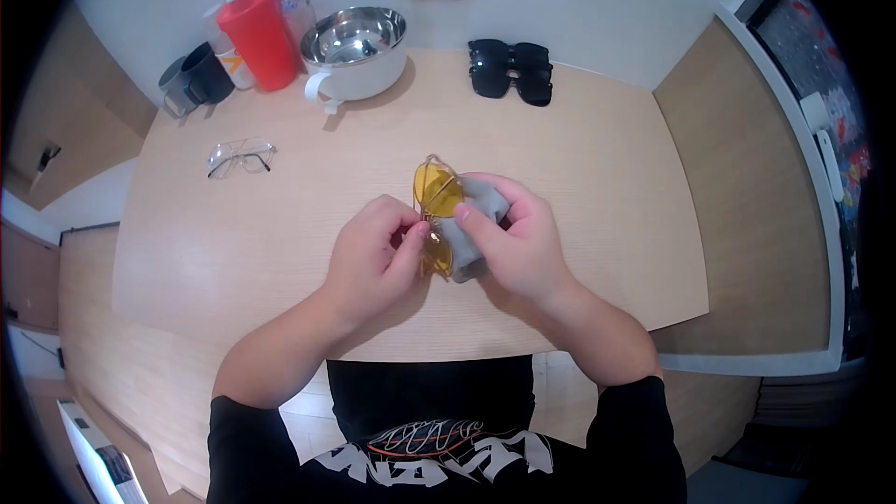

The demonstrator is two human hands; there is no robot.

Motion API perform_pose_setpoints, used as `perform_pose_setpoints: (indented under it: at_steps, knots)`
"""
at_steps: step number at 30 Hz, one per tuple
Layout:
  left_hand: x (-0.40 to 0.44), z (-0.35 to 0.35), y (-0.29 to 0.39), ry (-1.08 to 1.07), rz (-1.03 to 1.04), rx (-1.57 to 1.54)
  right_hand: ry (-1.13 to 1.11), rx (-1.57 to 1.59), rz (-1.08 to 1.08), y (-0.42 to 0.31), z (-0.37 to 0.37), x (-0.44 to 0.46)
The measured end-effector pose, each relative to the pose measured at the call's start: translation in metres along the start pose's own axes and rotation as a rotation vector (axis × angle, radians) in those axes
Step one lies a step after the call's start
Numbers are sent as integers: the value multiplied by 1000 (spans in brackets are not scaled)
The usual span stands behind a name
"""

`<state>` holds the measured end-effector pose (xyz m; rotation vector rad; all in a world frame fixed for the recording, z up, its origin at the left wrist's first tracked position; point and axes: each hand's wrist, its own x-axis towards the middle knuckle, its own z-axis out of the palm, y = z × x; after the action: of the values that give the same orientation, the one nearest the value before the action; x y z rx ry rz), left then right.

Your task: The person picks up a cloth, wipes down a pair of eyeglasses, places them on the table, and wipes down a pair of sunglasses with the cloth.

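A pair of yellow-tinted sunglasses [437,190] with a thin metal frame is held up over the front half of the table. My left hand [378,247] pinches the frame near its bridge. On the other side, my right hand [518,233] holds a grey cloth [469,245] and has its thumb against the edge of the upper lens. The cloth lies behind and beside the lenses, partly hidden by them and by my right fingers. Both hands are closed.
Clear eyeglasses [243,159] lie on the table [597,159] at the left. Dark sunglasses [511,72] lie at the back. A steel-lined white bowl [359,70], a red jug [259,37], a dark mug [207,75] and a grey mug [177,86] stand back left.
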<state>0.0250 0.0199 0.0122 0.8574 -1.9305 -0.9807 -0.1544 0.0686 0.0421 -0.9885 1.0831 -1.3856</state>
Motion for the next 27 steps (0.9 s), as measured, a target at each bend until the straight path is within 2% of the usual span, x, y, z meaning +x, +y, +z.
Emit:
perform_pose_setpoints:
  at_steps: [2, 5, 8, 11, 14, 17, 20, 21, 24, 27]
  knots:
    - [2, 2, -8, -9, 111, 99, -46, -20, -21, -2, 2, -3]
    - [-6, 9, -16, -79, -259, -549, -120, -102, -88, -4, 0, -5]
    - [-2, 0, -8, -180, -441, -1102, -141, -271, -189, -17, -2, -7]
    - [8, -3, 4, -182, -528, -1218, 64, -176, -331, -14, -8, -8]
    - [7, -2, -1, -323, -559, -1464, 167, -382, -706, -15, -15, 0]
    - [6, 0, -2, -479, -519, -1465, 116, -659, -882, -10, -13, 0]
    - [-3, 2, 7, -421, -512, -1322, -23, -774, -885, 2, -5, 0]
    - [-1, -1, 12, -449, -521, -1358, -50, -793, -908, 7, -4, 1]
    - [-1, -6, 11, -327, -699, -1332, -168, -937, -1018, 4, -7, 0]
    - [-1, -8, 9, -316, -729, -1355, -246, -918, -1062, 2, -5, 0]
